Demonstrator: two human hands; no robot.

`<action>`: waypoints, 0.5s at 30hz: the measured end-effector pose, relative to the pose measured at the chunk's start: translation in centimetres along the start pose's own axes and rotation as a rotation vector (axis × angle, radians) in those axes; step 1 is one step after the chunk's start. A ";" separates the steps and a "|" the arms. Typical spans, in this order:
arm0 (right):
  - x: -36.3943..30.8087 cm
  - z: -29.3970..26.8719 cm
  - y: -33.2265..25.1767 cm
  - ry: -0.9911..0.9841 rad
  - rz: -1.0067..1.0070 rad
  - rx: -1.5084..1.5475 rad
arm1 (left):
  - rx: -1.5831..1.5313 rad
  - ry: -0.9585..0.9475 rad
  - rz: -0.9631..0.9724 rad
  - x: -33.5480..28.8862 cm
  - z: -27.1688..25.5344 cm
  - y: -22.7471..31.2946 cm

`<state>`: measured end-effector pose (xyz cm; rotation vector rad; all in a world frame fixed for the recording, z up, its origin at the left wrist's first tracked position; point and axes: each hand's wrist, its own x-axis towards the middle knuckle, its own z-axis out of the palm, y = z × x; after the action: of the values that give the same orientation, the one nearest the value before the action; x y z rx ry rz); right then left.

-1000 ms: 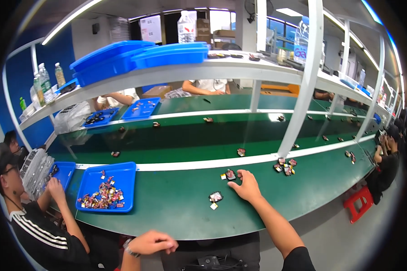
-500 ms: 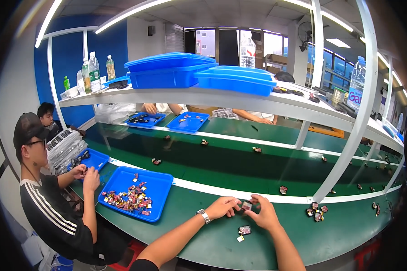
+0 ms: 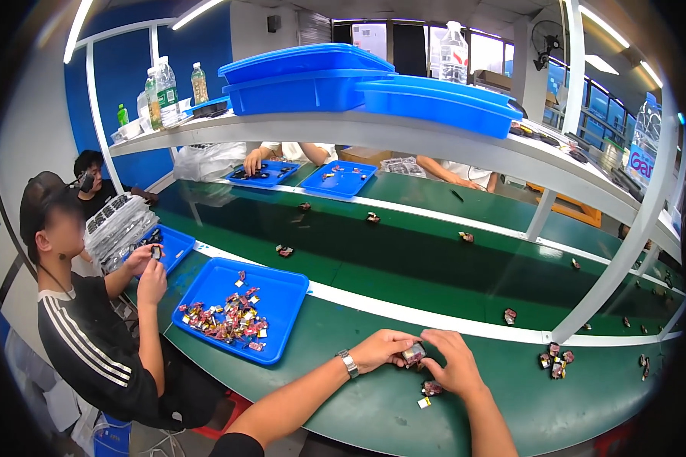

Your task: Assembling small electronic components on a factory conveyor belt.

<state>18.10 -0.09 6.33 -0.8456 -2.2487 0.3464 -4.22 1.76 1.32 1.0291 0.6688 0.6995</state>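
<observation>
Between my hands, over the green bench [image 3: 343,308], is a small electronic module [image 3: 414,353] with a dark casing, a greyish face and some red. My left hand [image 3: 383,351], a metal watch at its wrist, pinches the module from the left. The fingers of my right hand [image 3: 456,367] arch around its far right side, with the thumb close to its lower edge; part of the module is hidden by them. Just below lies another piece, a red circuit board [image 3: 431,388] with a white-and-yellow block [image 3: 424,402] beside it.
Left of my arms stands a blue tray [image 3: 293,320] heaped with small red-and-yellow parts. Beyond a white rail runs a green conveyor belt [image 3: 373,263] carrying scattered boards. Several modules [image 3: 556,361] sit in a cluster at right, near a white post [image 3: 625,251]. A co-worker [image 3: 91,335] sits at left.
The view has shifted, so the bench things appear farther right. My right fingers have closed in over the module's far side, and the module is tilted differently. The left co-worker now raises a small dark part.
</observation>
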 end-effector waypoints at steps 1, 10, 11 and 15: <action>-0.1 0.2 -0.1 -0.004 0.003 0.003 | -0.005 0.043 0.011 -0.4 0.3 0.2; -0.8 0.8 0.5 -0.015 0.048 0.021 | -0.039 0.116 0.037 -0.5 2.1 0.0; -0.9 0.7 0.4 -0.034 0.085 0.052 | -0.046 0.112 0.041 -0.4 2.4 0.0; -1.0 1.1 0.6 -0.059 0.110 0.092 | -0.010 0.127 0.063 -0.6 2.2 0.0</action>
<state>18.16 -0.27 4.73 -0.9229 -2.2269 0.5289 -2.86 0.14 2.26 1.0060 0.7444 0.8279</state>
